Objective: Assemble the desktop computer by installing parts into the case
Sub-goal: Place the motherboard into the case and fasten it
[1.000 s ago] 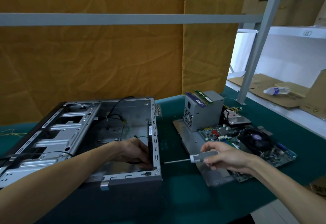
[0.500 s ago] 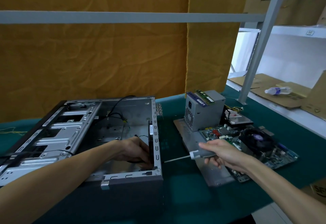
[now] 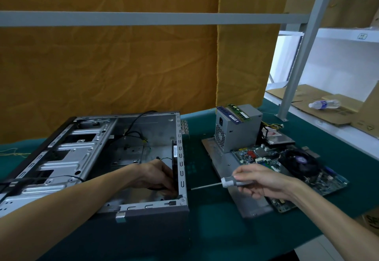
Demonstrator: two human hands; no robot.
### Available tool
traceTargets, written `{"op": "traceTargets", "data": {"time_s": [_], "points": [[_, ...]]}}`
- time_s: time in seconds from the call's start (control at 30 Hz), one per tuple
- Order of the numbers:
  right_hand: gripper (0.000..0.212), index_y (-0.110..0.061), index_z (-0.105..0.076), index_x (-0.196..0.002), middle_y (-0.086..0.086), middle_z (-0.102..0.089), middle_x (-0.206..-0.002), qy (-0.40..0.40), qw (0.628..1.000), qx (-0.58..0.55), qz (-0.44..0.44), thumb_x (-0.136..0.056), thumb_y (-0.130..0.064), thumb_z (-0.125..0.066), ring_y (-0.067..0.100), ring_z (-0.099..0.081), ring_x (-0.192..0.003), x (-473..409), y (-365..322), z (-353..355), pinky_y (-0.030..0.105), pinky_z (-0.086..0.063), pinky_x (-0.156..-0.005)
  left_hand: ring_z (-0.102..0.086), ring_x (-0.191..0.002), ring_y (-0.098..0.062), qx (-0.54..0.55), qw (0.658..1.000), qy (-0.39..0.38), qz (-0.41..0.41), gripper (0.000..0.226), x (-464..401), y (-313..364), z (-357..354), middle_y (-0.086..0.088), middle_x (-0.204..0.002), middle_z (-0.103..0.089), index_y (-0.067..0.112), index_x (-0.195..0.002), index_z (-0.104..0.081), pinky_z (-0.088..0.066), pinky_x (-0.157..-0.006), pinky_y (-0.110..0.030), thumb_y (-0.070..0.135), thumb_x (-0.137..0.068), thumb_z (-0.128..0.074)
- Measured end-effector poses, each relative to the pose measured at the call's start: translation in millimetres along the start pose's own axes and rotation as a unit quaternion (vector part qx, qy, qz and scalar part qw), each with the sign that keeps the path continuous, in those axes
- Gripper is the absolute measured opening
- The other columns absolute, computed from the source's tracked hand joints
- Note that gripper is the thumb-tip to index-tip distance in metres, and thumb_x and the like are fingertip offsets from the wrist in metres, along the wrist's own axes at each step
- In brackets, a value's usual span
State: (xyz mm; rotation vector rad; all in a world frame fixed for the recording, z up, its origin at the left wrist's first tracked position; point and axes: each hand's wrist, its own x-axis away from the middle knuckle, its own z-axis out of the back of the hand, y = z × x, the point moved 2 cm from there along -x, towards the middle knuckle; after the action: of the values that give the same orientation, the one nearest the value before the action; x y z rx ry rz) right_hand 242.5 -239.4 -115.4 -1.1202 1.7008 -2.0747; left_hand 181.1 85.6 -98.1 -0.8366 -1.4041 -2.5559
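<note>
Left hand (image 3: 158, 178) grips what looks like a rear fan (image 3: 174, 162) inside the case (image 3: 143, 215); right hand (image 3: 260, 182) grasps a screwdriver (image 3: 225, 183). Keep the tip square to the screw hole.

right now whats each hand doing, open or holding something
Left hand: inside the case, gripping the black fan at its rear wall.
Right hand: holding the screwdriver.

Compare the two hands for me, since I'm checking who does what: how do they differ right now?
The left hand is inside the case, gripping a black fan at its right wall; the right hand is outside, over the table. The left holds a part; the right holds a screwdriver pointing at that wall. Both are bare and curled round something.
</note>
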Motion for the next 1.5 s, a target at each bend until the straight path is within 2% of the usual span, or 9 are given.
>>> {"op": "traceTargets", "data": {"time_s": [0.17, 0.3, 0.43, 0.6, 0.7, 1.07, 1.2, 1.37, 1.5], "points": [[0.029, -0.001, -0.056, -0.103, 0.01, -0.06, -0.078, 0.002, 0.999, -0.006, 0.035, -0.085, 0.006, -0.076, 0.017, -0.051, -0.061, -4.5, 7.9, 8.0, 0.026, -0.04, -0.051, -0.068, -0.068, -0.015, 0.019, 1.0, -0.02, 0.009, 0.011, 3.1, 2.7, 0.9, -0.016, -0.086, -0.074, 0.003, -0.083, -0.079, -0.05, -0.056, -0.017, -0.006, -0.084, -0.074], [0.025, -0.002, -0.07, -0.099, 0.007, -0.065, -0.074, 0.055, 0.991, 0.082, 0.093, -0.079, -0.002, -0.085, 0.015, -0.056, -0.058, -6.7, 12.4, 7.4, 0.025, -0.043, -0.049, -0.072, -0.08, -0.019, 0.03, 0.999, -0.013, 0.011, 0.01, 1.2, 1.7, 1.6, -0.017, -0.096, -0.077, 0.004, -0.086, -0.08, -0.058, -0.072, -0.023, -0.005, -0.085, -0.075], [0.026, -0.014, -0.078, -0.1, 0.014, -0.066, -0.068, 0.067, 0.987, 0.094, 0.108, -0.078, -0.022, -0.09, 0.018, -0.046, -0.047, -8.7, 9.9, 5.1, 0.025, -0.036, -0.042, -0.068, -0.06, -0.01, 0.024, 1.0, -0.002, 0.019, 0.012, -0.8, -0.1, 1.4, -0.012, -0.084, -0.076, 0.006, -0.08, -0.081, -0.049, -0.052, -0.016, -0.004, -0.085, -0.076], [0.042, -0.012, -0.079, -0.093, 0.019, -0.072, -0.077, 0.065, 0.988, 0.102, 0.099, -0.073, -0.049, -0.083, 0.013, -0.043, -0.042, -9.4, -0.4, 1.4, 0.02, -0.03, -0.035, -0.074, -0.08, -0.017, 0.046, 0.999, -0.008, 0.024, 0.013, -1.2, 0.8, 0.8, -0.018, -0.099, -0.077, 0.006, -0.084, -0.082, -0.056, -0.064, -0.018, -0.006, -0.084, -0.076], [0.045, -0.009, -0.079, -0.09, 0.02, -0.071, -0.076, 0.06, 0.992, 0.092, 0.068, -0.077, -0.052, -0.081, 0.011, -0.041, -0.038, -9.9, 3.9, 0.9, 0.019, -0.027, -0.032, -0.071, -0.067, -0.014, 0.043, 0.999, -0.006, 0.02, 0.019, -0.7, 0.8, 0.9, -0.017, -0.09, -0.077, 0.007, -0.078, -0.081, -0.053, -0.055, -0.016, -0.008, -0.086, -0.073], [0.025, -0.002, -0.067, -0.095, 0.009, -0.058, -0.072, 0.05, 0.991, 0.091, 0.089, -0.082, -0.012, -0.085, 0.018, -0.05, -0.056, -3.6, 13.6, 3.1, 0.025, -0.039, -0.047, -0.071, -0.094, -0.026, 0.034, 0.999, -0.021, 0.014, 0.016, 0.0, 1.3, 0.3, -0.025, -0.109, -0.074, 0.005, -0.084, -0.081, -0.06, -0.089, -0.035, -0.008, -0.086, -0.072], [0.021, 0.003, -0.066, -0.092, 0.013, -0.058, -0.06, 0.061, 0.989, 0.081, 0.107, -0.084, -0.008, -0.082, 0.015, -0.044, -0.041, -5.7, 11.6, -1.0, 0.022, -0.033, -0.037, -0.073, -0.071, -0.015, 0.025, 0.999, -0.019, 0.024, 0.015, -1.1, 1.0, 2.6, -0.019, -0.099, -0.077, 0.006, -0.083, -0.082, -0.053, -0.057, -0.017, -0.006, -0.086, -0.073], [0.019, 0.002, -0.067, -0.088, 0.023, -0.063, -0.069, 0.043, 0.996, 0.043, 0.068, -0.088, -0.014, -0.076, 0.012, -0.034, -0.037, -8.0, 9.5, -1.7, 0.019, -0.022, -0.036, -0.076, -0.081, -0.02, 0.033, 0.999, -0.023, 0.025, 0.016, -2.7, -0.6, 2.6, -0.019, -0.099, -0.077, 0.007, -0.082, -0.082, -0.058, -0.065, -0.02, -0.007, -0.086, -0.074], [0.025, -0.007, -0.074, -0.084, 0.021, -0.066, -0.073, 0.015, 0.997, 0.064, 0.04, -0.083, -0.032, -0.079, 0.012, -0.037, -0.039, -6.0, 8.4, -0.9, 0.02, -0.024, -0.036, -0.074, -0.1, -0.031, 0.019, 1.0, -0.01, 0.021, 0.012, -5.3, -1.0, 4.1, -0.019, -0.105, -0.076, -0.001, -0.093, -0.079, -0.06, -0.09, -0.035, -0.006, -0.084, -0.076]]}}
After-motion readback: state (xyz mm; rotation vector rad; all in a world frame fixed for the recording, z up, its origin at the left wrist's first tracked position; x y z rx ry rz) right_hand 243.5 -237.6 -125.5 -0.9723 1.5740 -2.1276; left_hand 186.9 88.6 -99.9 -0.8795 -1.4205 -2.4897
